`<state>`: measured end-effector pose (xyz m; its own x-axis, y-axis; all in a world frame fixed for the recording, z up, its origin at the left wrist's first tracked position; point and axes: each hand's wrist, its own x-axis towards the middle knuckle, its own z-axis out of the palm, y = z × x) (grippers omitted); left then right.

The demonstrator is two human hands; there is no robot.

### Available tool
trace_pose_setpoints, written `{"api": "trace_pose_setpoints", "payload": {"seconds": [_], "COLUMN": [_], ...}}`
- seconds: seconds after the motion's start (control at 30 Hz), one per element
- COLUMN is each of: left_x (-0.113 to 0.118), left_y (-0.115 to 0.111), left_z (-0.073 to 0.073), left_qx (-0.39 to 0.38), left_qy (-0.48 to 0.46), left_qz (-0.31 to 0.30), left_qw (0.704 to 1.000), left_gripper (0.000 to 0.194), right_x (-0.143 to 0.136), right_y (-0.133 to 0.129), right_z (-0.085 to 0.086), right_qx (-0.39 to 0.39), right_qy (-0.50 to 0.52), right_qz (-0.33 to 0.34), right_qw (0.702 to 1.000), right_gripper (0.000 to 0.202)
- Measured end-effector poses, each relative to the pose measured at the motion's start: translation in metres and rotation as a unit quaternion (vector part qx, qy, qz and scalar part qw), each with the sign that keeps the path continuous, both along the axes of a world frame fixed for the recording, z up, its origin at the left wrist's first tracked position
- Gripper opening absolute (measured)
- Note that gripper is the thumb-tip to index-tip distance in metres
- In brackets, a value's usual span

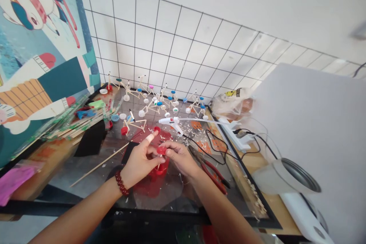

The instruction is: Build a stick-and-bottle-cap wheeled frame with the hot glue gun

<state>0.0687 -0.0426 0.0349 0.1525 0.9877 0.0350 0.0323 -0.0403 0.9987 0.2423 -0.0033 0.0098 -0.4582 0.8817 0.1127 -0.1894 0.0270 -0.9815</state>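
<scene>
Right hand: I pinch a red cap (161, 150) between thumb and forefinger of my right hand (181, 156); cap position, centre of the frame, slightly below the middle
Left hand: my left hand (138, 164) has its index finger extended toward the upper right, with a pale wrap (149, 137) around it; the thumb lies beside a short pale stick (159, 166) below the cap; I cannot tell whether thumb and fingers grip it
Wrist: dark red bead bracelet (122, 183), left arm
Red container: a red round container (161, 169), directly below my fingers
Glue gun: white glue gun (172, 122), above my right hand in the frame; its black cord runs toward the right
Pliers: red-handled pliers (213, 175), right of my right hand
Long stick: wooden stick (100, 163), lower left, lying diagonally
Stick assemblies: stick figures (160, 103) with coloured caps, upper centre of the tabletop; a smaller assembly (134, 124) with a red cap, nearer to my left hand
Power strip: white power strip (236, 135), right of centre
</scene>
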Motion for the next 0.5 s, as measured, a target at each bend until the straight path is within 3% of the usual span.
{"api": "trace_pose_setpoints", "payload": {"seconds": [0.33,0.5], "left_x": [-0.0013,0.0004], "left_y": [0.0045,0.003], "left_z": [0.0046,0.0027], "left_qx": [-0.071,-0.078], "left_qy": [-0.055,-0.031], "left_qz": [-0.015,-0.031], "left_qw": [0.996,0.996], "left_gripper": [0.095,0.096], "right_x": [-0.0022,-0.0023], "right_y": [0.0002,-0.0025], "right_z": [-0.0033,0.0007], "right_qx": [-0.034,-0.028], "right_qy": [0.044,-0.013], "right_qz": [-0.035,-0.007], "right_qw": [0.998,0.999], "right_gripper": [0.048,0.034]}}
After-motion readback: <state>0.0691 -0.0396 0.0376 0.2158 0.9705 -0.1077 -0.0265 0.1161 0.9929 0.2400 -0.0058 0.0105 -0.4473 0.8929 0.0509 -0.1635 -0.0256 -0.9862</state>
